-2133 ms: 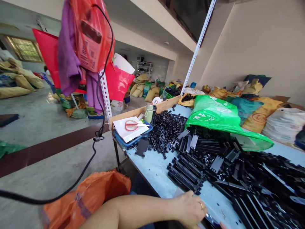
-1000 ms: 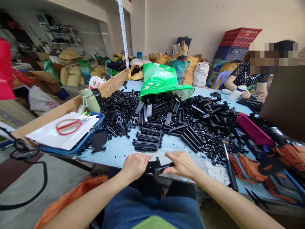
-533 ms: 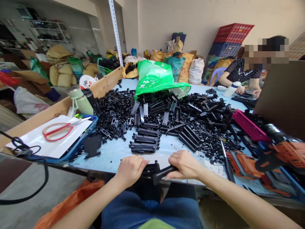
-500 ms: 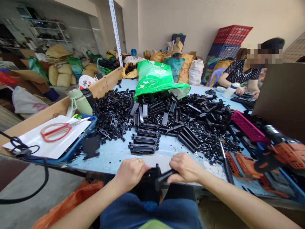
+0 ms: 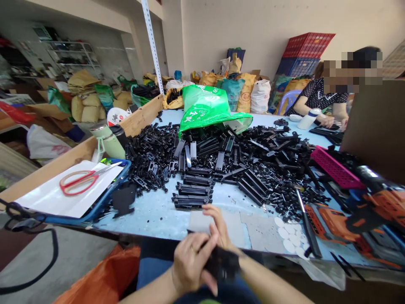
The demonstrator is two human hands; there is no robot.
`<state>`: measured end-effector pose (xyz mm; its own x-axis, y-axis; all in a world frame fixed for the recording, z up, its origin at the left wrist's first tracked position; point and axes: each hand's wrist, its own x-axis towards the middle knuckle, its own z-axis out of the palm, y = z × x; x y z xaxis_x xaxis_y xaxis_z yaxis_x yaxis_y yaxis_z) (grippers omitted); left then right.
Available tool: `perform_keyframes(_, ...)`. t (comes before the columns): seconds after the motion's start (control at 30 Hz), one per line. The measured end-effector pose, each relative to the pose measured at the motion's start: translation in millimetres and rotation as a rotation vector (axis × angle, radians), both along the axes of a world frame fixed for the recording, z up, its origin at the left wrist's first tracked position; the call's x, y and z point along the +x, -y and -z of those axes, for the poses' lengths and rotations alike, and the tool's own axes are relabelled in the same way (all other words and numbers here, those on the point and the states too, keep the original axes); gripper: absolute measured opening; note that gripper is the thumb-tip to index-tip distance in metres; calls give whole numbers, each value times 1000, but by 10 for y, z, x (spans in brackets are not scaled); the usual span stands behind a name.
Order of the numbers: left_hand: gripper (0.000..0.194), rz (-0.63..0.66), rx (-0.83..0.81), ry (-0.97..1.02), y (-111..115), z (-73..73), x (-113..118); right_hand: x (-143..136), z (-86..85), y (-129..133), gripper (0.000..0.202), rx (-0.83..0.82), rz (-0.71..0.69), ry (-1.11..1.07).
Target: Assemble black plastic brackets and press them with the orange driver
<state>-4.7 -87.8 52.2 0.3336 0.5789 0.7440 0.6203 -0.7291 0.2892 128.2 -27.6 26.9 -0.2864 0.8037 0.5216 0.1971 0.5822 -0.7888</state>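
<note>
Low over the table's front edge, my left hand [image 5: 193,259] is closed around a dark black plastic part [image 5: 225,262], slightly blurred. My right hand [image 5: 221,230] is just behind it, fingers stretched out and palm against the part; the left hand partly covers it. Beyond both hands, several long black plastic pieces [image 5: 193,198] lie in a stacked row. Grey flat pads [image 5: 262,230] lie on the tabletop by my right wrist, with white discs [image 5: 289,237] beside them.
Heaps of black parts [image 5: 152,147] and screws [image 5: 284,194] cover the table under a green bag [image 5: 205,105]. To the right are a hammer [image 5: 308,223], an orange power drill [image 5: 386,207] and a pink basket [image 5: 337,166]. Scissors [image 5: 79,183] lie left. A co-worker [image 5: 329,97] sits across.
My hands have come together and lower, with the black part now turned between them. My right hand has let go of the black bar-like piece it gripped, and its fingers have straightened.
</note>
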Motion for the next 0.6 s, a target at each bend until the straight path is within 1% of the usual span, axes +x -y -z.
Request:
perform_keyframes(0.03,72,-65,6,-139,-88,92,-81,174,31,-143,32,-15,18,122)
perform_keyframes(0.07,71,-116,16,-254,-185,176,-158,376,57,-270,28,-32,53,222)
perform_keyframes(0.1,67,-139,16,-348,-290,245,-222,596,81,-373,25,-54,121,280)
perform_keyframes(0.17,62,-169,-29,-457,-534,312,-293,1034,118,-489,26,-108,269,351)
perform_keyframes(0.2,62,-201,-70,-472,-682,299,-301,1230,126,-505,27,-125,329,378)
perform_keyframes(0.27,62,-352,-181,-431,-1055,191,-287,1534,110,-479,28,-133,404,432)
perform_keyframes(0.3,59,-470,-243,-384,-1281,110,-279,1636,81,-451,29,-129,429,450)
perform_keyframes(0.37,55,-770,-381,-286,-1772,-51,-286,1756,-10,-390,30,-120,461,474)
perform_keyframes(0.4,58,-904,-479,-261,-2009,-113,-301,1788,-66,-361,30,-118,471,486)
perform_keyframes(0.43,62,-988,-572,-252,-2223,-155,-320,1811,-122,-335,30,-117,478,501)
perform_keyframes(0.5,69,-1028,-646,-245,-2541,-177,-349,1863,-215,-292,30,-111,487,542)
perform_keyframes(0.53,72,-1022,-660,-248,-2642,-161,-353,1902,-248,-277,30,-108,492,568)
perform_keyframes(0.6,76,-1004,-665,-258,-2756,-101,-348,2020,-291,-265,31,-104,519,625)
